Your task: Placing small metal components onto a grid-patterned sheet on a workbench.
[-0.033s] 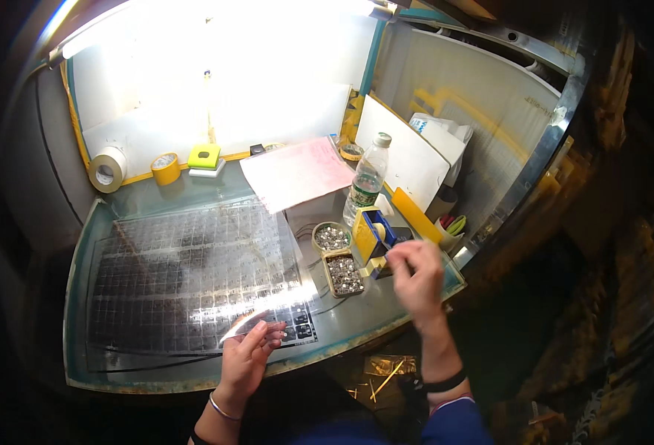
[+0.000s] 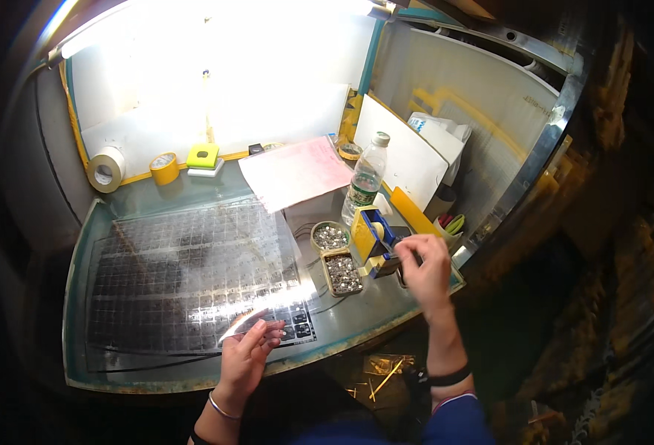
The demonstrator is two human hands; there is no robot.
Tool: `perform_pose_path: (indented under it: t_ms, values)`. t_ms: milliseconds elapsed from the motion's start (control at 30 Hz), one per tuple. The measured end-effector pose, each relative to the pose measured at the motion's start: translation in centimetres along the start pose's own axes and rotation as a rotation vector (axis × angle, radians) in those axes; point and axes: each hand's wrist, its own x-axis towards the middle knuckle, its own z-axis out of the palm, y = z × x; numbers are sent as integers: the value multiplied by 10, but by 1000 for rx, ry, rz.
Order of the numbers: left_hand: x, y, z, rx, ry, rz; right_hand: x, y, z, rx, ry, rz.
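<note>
Right fingers (image 2: 422, 245) near tape dispenser (image 2: 368, 231)

A clear bottle (image 2: 365, 178) stands beside a pink sheet (image 2: 297, 173).

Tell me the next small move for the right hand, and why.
Probably ease the right hand from the boxy yellow-and-blue tape dispenser toward the left hand. Its fingers are bent close beside the dispenser, while the left hand holds up a clear, curved, glossy sheet, seemingly ready. Whether tape sits between the right fingers is too small to tell.
</note>
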Motion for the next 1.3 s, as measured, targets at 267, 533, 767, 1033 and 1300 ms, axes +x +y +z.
perform_pose_path:
  t_ms: [267,533,767,1033,1300]
  values:
    - [2,-1,0,-31,-25,3,41,26,-10,-101,-633,432]
    - [1,-1,-2,-40,-36,5,35,22,1,-128,-440,255]
    - [1,-2,-3,-33,-35,6,-2,25,2,185,-177,290]
    - [0,2,0,-20,-22,3,-24,7,5,-317,-204,90]
    - [4,0,-3,-62,-72,-8,-66,-54,48,720,-409,227]
